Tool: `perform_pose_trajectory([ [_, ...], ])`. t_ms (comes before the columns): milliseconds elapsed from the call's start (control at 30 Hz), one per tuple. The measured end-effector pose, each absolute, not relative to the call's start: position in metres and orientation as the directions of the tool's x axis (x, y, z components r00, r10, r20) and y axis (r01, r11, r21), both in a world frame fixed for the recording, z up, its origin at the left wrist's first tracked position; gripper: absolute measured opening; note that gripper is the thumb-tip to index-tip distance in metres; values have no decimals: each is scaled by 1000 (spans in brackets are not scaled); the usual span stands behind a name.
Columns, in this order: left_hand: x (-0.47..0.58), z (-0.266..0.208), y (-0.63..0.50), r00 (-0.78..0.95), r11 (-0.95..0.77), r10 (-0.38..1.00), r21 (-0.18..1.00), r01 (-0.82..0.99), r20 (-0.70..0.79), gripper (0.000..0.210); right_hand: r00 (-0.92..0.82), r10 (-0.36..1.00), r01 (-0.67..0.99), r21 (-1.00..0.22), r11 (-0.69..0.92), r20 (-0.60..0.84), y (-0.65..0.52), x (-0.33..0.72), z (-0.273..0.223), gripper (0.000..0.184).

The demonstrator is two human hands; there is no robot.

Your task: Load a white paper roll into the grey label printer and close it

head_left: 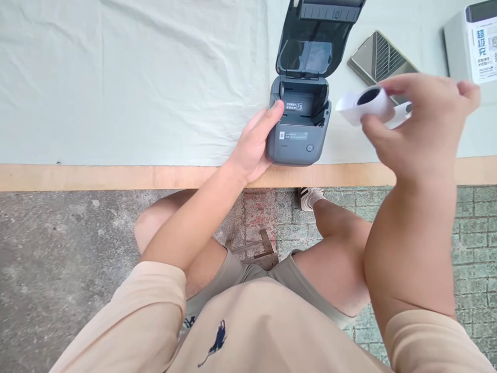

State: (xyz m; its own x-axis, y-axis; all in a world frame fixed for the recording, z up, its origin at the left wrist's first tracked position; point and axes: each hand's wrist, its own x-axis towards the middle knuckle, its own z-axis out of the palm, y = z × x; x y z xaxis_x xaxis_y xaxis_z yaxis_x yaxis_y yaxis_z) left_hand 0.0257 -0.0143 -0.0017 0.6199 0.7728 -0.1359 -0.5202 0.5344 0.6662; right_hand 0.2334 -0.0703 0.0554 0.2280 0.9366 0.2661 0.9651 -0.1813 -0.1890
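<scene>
A dark grey label printer (297,140) rests near the table's front edge, its tinted lid (310,46) swung up and its inner bay showing. My left hand (256,137) grips the printer by its left side, thumb on the upper rim of the bay. Off to the right of the printer, my right hand (423,119) pinches a white paper roll (378,109) between thumb and fingers. The roll has a dark core, and a loose flap of paper sticks out to its left. Part of the roll is hidden behind the fingers.
A phone (382,57) lies behind the roll, partly covered by my right hand. At the far right stands a white box (471,46) with a printed label. A pale cloth (135,83) covers the table up to its wooden front edge (116,177). Below is a wooden stool (260,251).
</scene>
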Motion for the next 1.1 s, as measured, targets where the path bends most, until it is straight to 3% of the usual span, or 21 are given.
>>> perform_pose_trajectory([
  [67,25,-2,-14,616,532,776,662,-528,-133,31,204,918,884,-467,-23,339,-75,226,67,36],
  [133,26,-2,-14,612,533,779,658,-532,-136,29,136,936,643,-748,165,324,-79,217,76,39],
  [200,26,-1,-14,612,537,777,662,-522,-148,26,-57,970,450,-861,237,237,-80,206,80,38],
  [300,28,-1,-15,594,509,791,699,-503,-148,23,-258,958,485,-841,239,123,-75,188,79,30],
  [467,29,2,-17,558,507,804,726,-464,-204,16,-98,975,803,-564,195,198,-66,175,76,27],
  [633,29,6,-20,595,533,770,746,-400,-232,12,-24,967,894,-428,134,253,-61,177,74,28],
  [933,27,4,-19,604,520,774,736,-433,-192,15,-16,968,711,-678,187,251,-58,178,62,23],
  [1033,27,4,-19,608,510,774,742,-435,-176,15,-21,968,705,-683,192,251,-58,178,61,22],
  [1100,28,5,-19,599,516,779,734,-442,-186,14,-8,971,765,-624,161,240,-59,177,62,24],
])
